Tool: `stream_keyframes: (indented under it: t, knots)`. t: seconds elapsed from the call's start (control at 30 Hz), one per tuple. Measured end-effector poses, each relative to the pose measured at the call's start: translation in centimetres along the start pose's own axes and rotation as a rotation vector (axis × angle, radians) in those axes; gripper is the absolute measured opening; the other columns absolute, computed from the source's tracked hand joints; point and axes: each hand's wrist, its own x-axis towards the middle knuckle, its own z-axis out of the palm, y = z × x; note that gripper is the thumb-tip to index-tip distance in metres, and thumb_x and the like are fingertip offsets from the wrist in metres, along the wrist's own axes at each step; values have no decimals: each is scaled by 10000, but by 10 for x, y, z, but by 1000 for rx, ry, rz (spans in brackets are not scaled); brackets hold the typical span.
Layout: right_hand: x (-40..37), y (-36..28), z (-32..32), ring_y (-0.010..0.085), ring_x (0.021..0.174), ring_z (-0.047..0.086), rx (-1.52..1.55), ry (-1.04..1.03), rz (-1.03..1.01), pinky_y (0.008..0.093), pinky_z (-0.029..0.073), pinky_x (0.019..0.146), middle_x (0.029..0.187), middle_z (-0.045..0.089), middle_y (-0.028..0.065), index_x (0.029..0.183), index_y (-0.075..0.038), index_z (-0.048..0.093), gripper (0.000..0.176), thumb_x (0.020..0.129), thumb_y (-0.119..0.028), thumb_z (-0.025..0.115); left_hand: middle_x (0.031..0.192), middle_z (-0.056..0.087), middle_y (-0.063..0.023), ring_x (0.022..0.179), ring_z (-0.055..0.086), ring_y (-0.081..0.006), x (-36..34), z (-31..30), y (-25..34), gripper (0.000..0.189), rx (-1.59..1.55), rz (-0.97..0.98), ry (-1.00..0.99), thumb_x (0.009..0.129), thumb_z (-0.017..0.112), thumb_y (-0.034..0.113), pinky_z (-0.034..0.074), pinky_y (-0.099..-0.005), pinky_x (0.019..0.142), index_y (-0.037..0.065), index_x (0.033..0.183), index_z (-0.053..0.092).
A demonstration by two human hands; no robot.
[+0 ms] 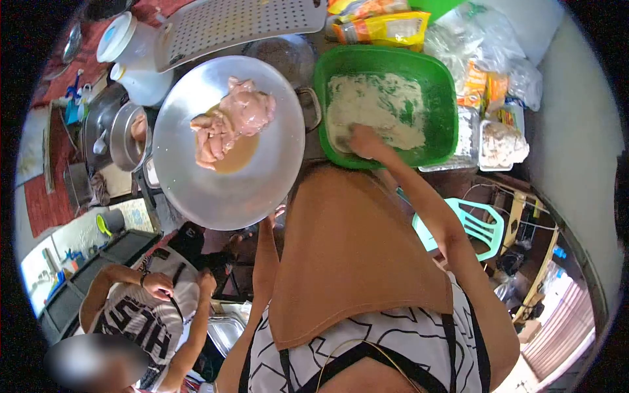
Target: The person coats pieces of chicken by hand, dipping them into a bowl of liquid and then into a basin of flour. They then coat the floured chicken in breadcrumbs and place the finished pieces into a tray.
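Raw meat [246, 108] lies with some brownish liquid in a wide metal pan [229, 196]. My left hand [278, 212] is at the pan's lower right edge, mostly hidden; how its fingers are set cannot be made out. Inside the green basin [440, 98], pale flour [380, 98] is spread over the bottom. My right hand [368, 142] reaches into the near left part of the basin with its fingers bent down at the flour. Whatever it holds, if anything, is hidden.
A perforated metal tray [242, 26] lies behind the pan. White containers [134, 49] and a metal pot [128, 141] stand left. Yellow packets [386, 29] and a tray of white food [501, 145] are around the basin. Another person [141, 308] is at lower left, near a green chair [481, 229] further right.
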Motion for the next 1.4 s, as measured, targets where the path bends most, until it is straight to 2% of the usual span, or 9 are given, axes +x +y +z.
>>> stream_keyframes:
  t: [0.13, 0.27, 0.43, 0.53, 0.87, 1.13, 1.2, 1.23, 1.4]
  knots:
    - [38, 13, 38, 413, 1066, 544, 205, 196, -107, 449, 436, 902, 1119, 564, 283, 1125, 76, 535, 512, 854, -358, 565, 919, 606, -165, 777, 593, -306, -67, 5, 12, 220, 3, 448, 204, 752, 448, 55, 461, -442, 658, 36, 934, 570]
    - [23, 19, -7, 401, 1056, 550, 665, 45, -37, 439, 432, 906, 1143, 570, 259, 1201, 31, 515, 449, 833, -218, 583, 946, 609, -148, 788, 594, -289, -66, 1, 65, 219, -471, 193, -53, 777, 463, 89, 468, -429, 658, 48, 966, 565]
    - [9, 39, -44, 373, 1037, 564, -100, 408, -433, 416, 440, 911, 1137, 583, 216, 1229, -4, 506, 458, 837, -224, 592, 979, 613, -128, 803, 596, -267, 91, -6, 258, 224, -1629, -74, -386, 809, 482, 132, 477, -413, 658, 63, 1007, 559]
    - [-2, 44, -71, 367, 1016, 574, 45, 454, -219, 428, 454, 888, 1126, 577, 231, 1183, -2, 535, 438, 835, -263, 588, 999, 616, -115, 811, 597, -255, 151, -22, 327, 230, -2008, -95, -514, 828, 493, 158, 483, -404, 658, 72, 1032, 556]
    - [-32, 129, -61, 395, 887, 601, -313, -144, 97, 470, 475, 786, 941, 620, 260, 982, 25, 629, 431, 836, -376, 571, 1137, 599, -57, 888, 595, -205, 150, -61, 395, 385, -1739, -267, -551, 918, 487, 355, 498, -307, 692, 104, 1210, 492]
    - [30, 25, 30, 272, 811, 615, 711, -26, -124, 375, 480, 712, 885, 642, 132, 1005, 29, 601, 385, 835, -316, 609, 1133, 609, -66, 843, 621, -164, 131, -50, 393, 328, -1761, -435, -500, 931, 470, 285, 504, -268, 663, 103, 1198, 526]
    - [60, 16, 37, 263, 821, 619, 994, -63, -33, 390, 490, 706, 911, 634, 134, 1040, 38, 585, 395, 839, -302, 595, 1125, 611, -89, 818, 625, -172, 143, -17, 378, 322, -1391, 152, -330, 941, 455, 263, 513, -278, 652, 86, 1200, 526]
    - [67, 14, 41, 254, 830, 622, 1274, -107, 84, 406, 500, 699, 936, 626, 137, 1074, 48, 570, 408, 843, -288, 580, 1120, 610, -107, 771, 626, -180, 119, -82, 407, 329, -1762, -407, -374, 948, 446, 241, 509, -266, 597, 63, 1217, 512]
    - [22, 9, -35, 254, 848, 627, 1291, -156, -99, 393, 513, 695, 892, 624, 121, 1007, 8, 608, 267, 879, -215, 536, 985, 633, -80, 639, 598, -156, 119, -38, 405, 268, -2170, -525, -447, 950, 443, 246, 450, -220, 468, 48, 1101, 541]
